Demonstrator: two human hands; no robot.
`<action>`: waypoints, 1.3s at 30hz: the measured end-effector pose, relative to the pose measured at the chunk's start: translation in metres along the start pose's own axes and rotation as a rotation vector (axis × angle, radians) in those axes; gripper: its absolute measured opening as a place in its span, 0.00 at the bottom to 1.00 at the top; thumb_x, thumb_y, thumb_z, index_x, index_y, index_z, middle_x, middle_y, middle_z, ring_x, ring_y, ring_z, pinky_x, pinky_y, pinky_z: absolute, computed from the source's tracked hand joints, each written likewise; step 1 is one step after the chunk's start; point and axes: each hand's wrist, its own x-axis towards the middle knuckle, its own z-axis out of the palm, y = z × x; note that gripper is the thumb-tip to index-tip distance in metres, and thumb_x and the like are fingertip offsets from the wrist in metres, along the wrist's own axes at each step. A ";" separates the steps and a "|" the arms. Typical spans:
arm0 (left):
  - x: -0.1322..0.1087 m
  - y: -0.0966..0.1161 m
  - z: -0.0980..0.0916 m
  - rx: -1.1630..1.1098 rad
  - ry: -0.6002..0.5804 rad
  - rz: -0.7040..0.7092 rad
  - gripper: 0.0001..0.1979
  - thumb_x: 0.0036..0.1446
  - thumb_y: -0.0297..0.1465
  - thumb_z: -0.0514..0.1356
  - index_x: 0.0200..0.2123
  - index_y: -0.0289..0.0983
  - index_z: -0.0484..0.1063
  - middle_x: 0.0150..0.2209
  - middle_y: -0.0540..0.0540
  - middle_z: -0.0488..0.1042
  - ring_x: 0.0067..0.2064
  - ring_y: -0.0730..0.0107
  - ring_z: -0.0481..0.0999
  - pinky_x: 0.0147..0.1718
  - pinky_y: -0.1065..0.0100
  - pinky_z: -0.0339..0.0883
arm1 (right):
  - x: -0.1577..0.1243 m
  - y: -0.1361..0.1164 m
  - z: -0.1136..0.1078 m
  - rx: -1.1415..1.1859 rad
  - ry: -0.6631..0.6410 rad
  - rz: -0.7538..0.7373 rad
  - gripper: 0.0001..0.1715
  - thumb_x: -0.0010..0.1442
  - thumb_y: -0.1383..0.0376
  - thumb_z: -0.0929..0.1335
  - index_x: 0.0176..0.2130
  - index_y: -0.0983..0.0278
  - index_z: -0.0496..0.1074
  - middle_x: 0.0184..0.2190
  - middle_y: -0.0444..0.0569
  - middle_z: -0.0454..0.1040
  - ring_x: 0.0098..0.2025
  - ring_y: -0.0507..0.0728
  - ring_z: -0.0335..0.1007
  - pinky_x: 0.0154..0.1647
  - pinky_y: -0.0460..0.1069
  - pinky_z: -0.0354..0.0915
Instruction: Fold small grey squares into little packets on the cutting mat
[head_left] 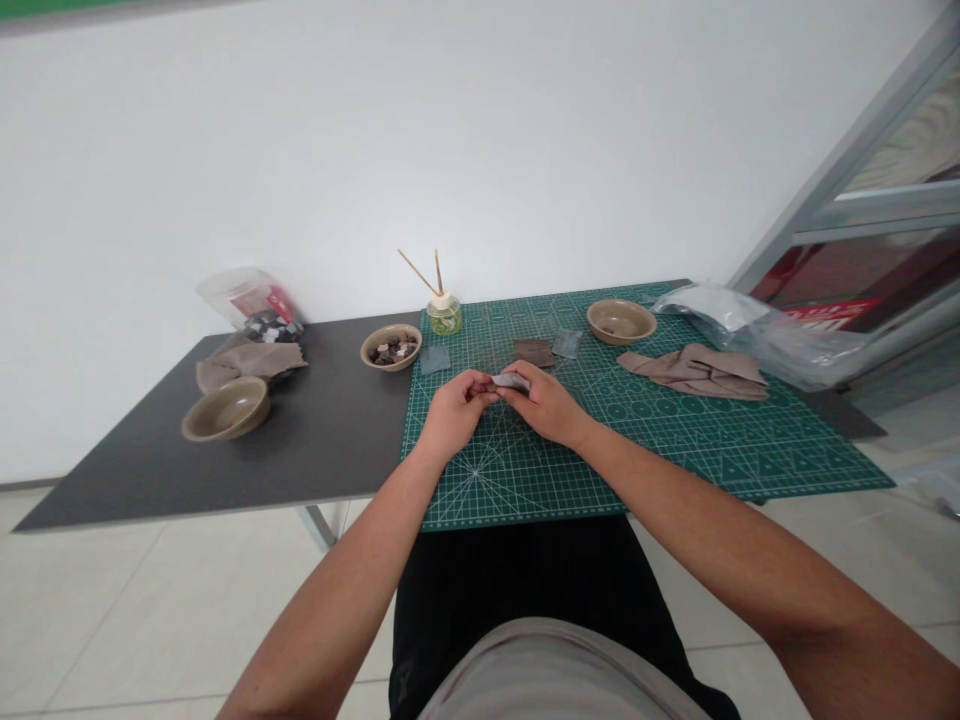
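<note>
Above the green cutting mat (517, 480), both of my hands are closed on a small grey piece of thin, cloth-like material (512, 381). My left hand (454, 410) pinches at its left end, with the fingertips close to those of the other hand. My right hand (553, 405) grips the right end, thumb on the near side. The fingers cover much of the piece, so its full shape is hidden. Just beyond them lie a brown square (533, 351) and a grey-blue flat square (568, 343). Another grey-blue square (435, 360) rests beyond my left hand.
A bowl (394, 367) of dark and pale chunks stands left, near a reed diffuser (445, 314). Farther left are another bowl (225, 432), brown cloth (244, 362) and a tipped clear jar (232, 290). Rightward are a bowl (622, 338), crumpled cloth (697, 370) and plastic bag (772, 325).
</note>
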 end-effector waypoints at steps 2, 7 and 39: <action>0.000 0.000 0.000 -0.022 0.003 0.003 0.08 0.48 0.29 0.62 0.35 0.38 0.73 0.27 0.53 0.72 0.28 0.73 0.70 0.29 0.70 0.66 | 0.000 -0.001 -0.001 -0.005 0.022 0.024 0.05 0.62 0.62 0.66 0.38 0.61 0.68 0.34 0.46 0.71 0.36 0.56 0.67 0.40 0.50 0.62; 0.001 -0.005 -0.003 -0.003 0.048 0.060 0.13 0.47 0.28 0.63 0.39 0.37 0.76 0.28 0.52 0.72 0.30 0.73 0.71 0.33 0.70 0.67 | 0.000 0.000 -0.001 -0.001 0.145 0.074 0.07 0.61 0.61 0.66 0.39 0.61 0.68 0.34 0.46 0.73 0.36 0.56 0.68 0.40 0.50 0.62; 0.003 -0.008 -0.004 -0.182 0.061 0.040 0.13 0.41 0.27 0.69 0.32 0.37 0.72 0.31 0.51 0.76 0.35 0.70 0.77 0.39 0.65 0.70 | 0.002 0.001 0.004 0.003 -0.008 0.097 0.06 0.61 0.61 0.66 0.36 0.61 0.67 0.32 0.44 0.71 0.35 0.55 0.67 0.38 0.50 0.61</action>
